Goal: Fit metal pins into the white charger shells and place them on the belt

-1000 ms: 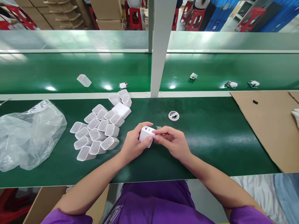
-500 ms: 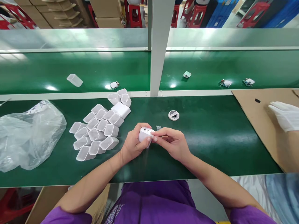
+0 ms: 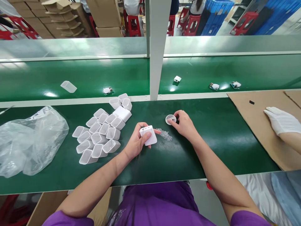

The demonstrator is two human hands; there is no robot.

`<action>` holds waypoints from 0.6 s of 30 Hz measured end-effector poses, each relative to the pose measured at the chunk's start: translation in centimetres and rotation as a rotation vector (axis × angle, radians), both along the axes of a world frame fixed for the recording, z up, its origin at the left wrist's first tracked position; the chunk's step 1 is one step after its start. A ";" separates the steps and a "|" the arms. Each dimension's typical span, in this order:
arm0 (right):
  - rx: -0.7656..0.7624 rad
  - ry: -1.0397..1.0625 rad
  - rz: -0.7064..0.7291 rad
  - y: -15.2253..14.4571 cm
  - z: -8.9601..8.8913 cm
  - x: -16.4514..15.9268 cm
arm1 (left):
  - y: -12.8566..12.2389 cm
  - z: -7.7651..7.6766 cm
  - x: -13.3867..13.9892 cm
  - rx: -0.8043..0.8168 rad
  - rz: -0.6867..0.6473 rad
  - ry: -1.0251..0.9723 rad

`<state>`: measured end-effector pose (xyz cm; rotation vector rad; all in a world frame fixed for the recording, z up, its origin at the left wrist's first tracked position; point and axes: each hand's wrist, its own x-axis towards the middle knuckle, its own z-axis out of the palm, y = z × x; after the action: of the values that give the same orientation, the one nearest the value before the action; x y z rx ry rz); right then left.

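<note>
My left hand (image 3: pixel 138 139) is closed round a white charger housing (image 3: pixel 149 135) with small port openings along its top edge. Over to the right, my right hand (image 3: pixel 184 125) has its thumb and forefinger on the rim of a round white disc (image 3: pixel 170 119) with a dark recessed middle, lying on the green table. Between the hands lies a small heap of tiny clear pieces (image 3: pixel 165 134). White open-ended plastic sleeves (image 3: pixel 98 138) stand grouped on the left, with a closed white housing (image 3: pixel 122 113) among them.
A clear plastic bag (image 3: pixel 33 141) lies far left. Behind a metal rail, the green belt carries one sleeve (image 3: pixel 68 86) and several small circuit assemblies (image 3: pixel 213 86). A grey post (image 3: pixel 157 47) rises at centre. At right, a co-worker's gloved hand (image 3: pixel 282 121) rests on cardboard (image 3: pixel 249 125).
My right hand has left the housing and moved up and right to the round disc. My left hand has tilted the housing, uncovering the clear pieces. Parts on the belt appear shifted left.
</note>
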<state>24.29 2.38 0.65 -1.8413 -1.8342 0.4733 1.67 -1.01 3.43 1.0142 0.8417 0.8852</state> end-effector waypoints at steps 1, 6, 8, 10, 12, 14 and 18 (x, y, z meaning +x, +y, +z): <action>-0.020 0.077 0.020 -0.1 0.1 -0.4 | 0.0 -0.1 0.0 0.005 -0.003 -0.006; 0.052 0.455 0.087 -1.7 2.1 -2.6 | -0.1 -0.6 -0.1 0.040 -0.032 -0.008; 0.041 0.722 0.114 -3.0 3.2 -4.0 | -0.2 -0.7 -0.1 0.051 -0.044 -0.004; 0.005 0.929 0.127 -4.5 4.0 -5.3 | -0.5 -0.7 -0.2 0.064 -0.058 0.018; -0.002 0.985 0.129 -5.6 4.2 -6.4 | -0.9 -0.7 -0.2 0.082 -0.061 0.051; 0.032 0.953 0.123 -6.2 4.0 -7.0 | -1.2 -0.7 -0.2 0.096 -0.056 0.096; 0.181 0.829 0.110 -6.6 3.2 -7.2 | -1.7 -0.8 -0.3 0.112 -0.079 0.194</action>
<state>17.10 -4.21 3.89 -1.1556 -1.3374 0.9099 1.41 -2.69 2.62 1.2377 0.9157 0.7821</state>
